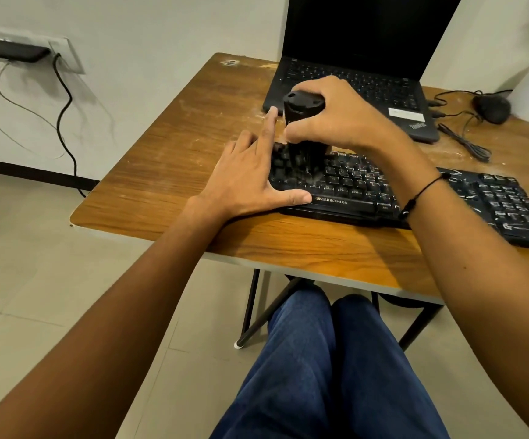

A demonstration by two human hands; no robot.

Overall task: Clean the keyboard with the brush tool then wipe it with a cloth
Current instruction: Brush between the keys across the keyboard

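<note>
Right hand (336, 117) grips brush tool (304, 128) upright on ZEBRONICS keyboard (415, 198); left hand (247, 179) rests flat.

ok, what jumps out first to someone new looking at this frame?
The right hand gripping an upright black brush tool, bristles down on the dusty Zebronics keyboard at the wooden table's front edge. The left hand lies flat on the keyboard's left end. Behind stands an open ThinkPad laptop, screen dark.
</note>
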